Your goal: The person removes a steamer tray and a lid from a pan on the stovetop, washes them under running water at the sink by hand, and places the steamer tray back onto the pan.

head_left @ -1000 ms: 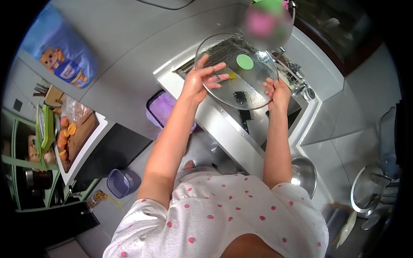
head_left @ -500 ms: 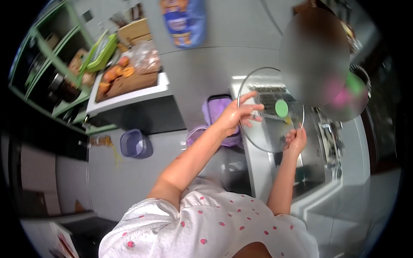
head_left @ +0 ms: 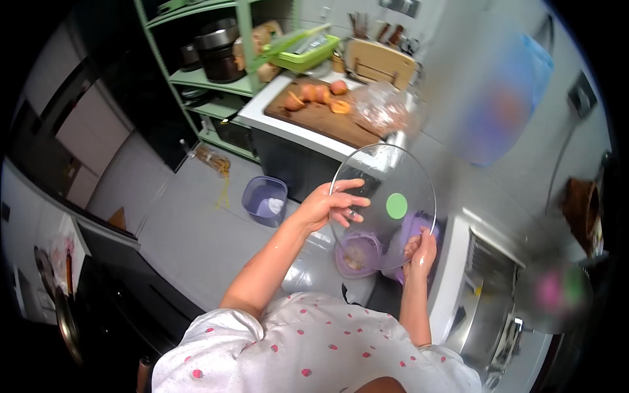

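Note:
In front of my body I hold a round, clear glass lid with a thin rim and a green disc near its middle. My left hand grips the lid's left edge, its fingers reaching over the rim. At the lower right edge, my right hand has its curled fingers closed on the rim. The lid is tilted, and the floor and a counter show through it. Both hands look wet.
Cut orange fruit and a plastic bag lie on a cutting board ahead. A purple bin stands on the floor. The sink is right. Green shelves stand far left, and a blue hanging bag is at upper right.
My view has turned left, from the sink toward the cutting-board counter. The lid has come along in both hands, away from over the sink.

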Available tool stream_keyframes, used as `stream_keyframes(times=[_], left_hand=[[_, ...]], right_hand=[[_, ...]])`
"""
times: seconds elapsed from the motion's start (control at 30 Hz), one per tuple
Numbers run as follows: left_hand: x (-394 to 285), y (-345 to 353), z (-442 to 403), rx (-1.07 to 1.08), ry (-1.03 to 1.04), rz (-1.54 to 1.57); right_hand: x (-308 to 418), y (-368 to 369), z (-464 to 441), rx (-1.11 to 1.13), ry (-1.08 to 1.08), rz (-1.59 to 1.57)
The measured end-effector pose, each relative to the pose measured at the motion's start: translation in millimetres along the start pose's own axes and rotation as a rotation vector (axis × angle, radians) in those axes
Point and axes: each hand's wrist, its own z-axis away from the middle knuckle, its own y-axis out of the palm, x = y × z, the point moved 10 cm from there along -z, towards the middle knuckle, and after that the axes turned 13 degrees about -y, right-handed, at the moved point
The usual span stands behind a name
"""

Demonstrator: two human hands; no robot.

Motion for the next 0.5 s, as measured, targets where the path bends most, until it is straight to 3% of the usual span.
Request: stream_keyframes(times=[0.3,0.33,0.43,0.5], left_hand=[[-81,-171,161,-0.197,0.179,0.171],[-89,-191,180,-0.315,0.297,0.257],[-96,-234,229,-0.437,0.362,0.268],[-98,-264,256,-0.415,0.402,0.289]], right_hand=[[-62,289,24,0.687,0.385,-0.208],[-64,318,30,0.758,0.398,-0.212],[-51,393,46,0.97,0.335,-0.194],[-66,430,47,1.042,0.334,-0.24]])
